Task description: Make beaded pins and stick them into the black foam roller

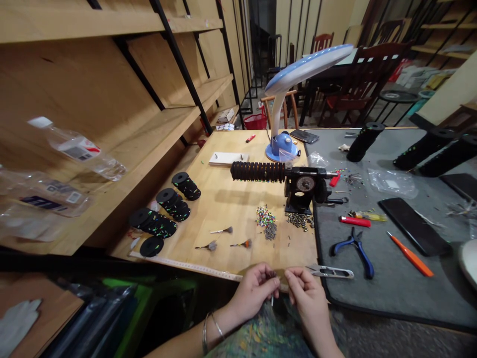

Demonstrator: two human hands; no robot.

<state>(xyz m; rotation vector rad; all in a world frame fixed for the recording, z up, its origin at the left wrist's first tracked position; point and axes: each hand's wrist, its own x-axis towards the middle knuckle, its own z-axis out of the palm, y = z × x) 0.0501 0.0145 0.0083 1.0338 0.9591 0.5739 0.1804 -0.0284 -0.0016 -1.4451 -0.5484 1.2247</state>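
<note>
Here the left hand (257, 291) pinches a small piece (272, 301) by the table (212, 184) edge, the right hand (309, 298) beside it, grip unclear, three tufted pieces (246, 243) seemingly made up, beads (264, 216) lying loose.

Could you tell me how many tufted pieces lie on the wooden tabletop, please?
3: one tufted piece at the back, another front left, a third, with orange, front right. The left hand or right hand may hide more.
</note>
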